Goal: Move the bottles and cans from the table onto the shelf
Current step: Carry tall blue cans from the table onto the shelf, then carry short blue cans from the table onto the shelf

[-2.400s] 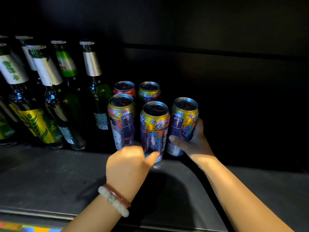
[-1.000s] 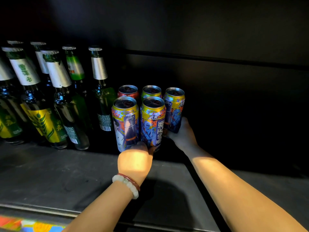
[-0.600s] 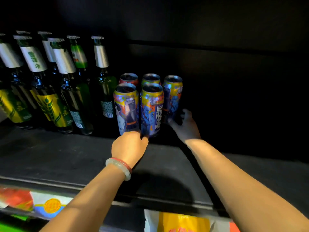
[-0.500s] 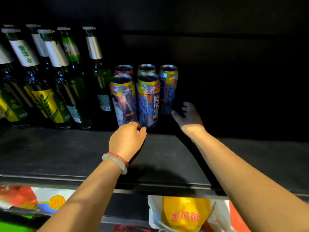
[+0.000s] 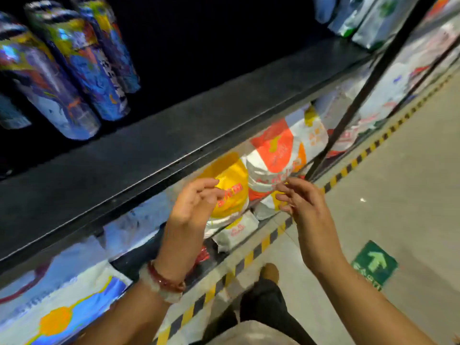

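Several colourful cans (image 5: 74, 61) stand in a tight group on the black shelf (image 5: 174, 135) at the upper left, blurred by head motion. My left hand (image 5: 191, 207), with a bead bracelet on its wrist, hangs in front of the shelf's edge, fingers loosely curled and holding nothing. My right hand (image 5: 303, 207) is beside it, also empty with relaxed fingers. Both hands are well below and to the right of the cans. The bottles are out of view.
Under the shelf lie orange, yellow and white bags (image 5: 271, 158). A black upright post (image 5: 361, 85) divides the shelving. Yellow-black tape (image 5: 261, 245) runs along the floor, and a green arrow sticker (image 5: 374, 263) is at the right. My shoe (image 5: 270, 272) shows below.
Both hands have come off the cans and drawn back out of the shelf. The view has swung down and to the right, so the floor and lower shelf now show.
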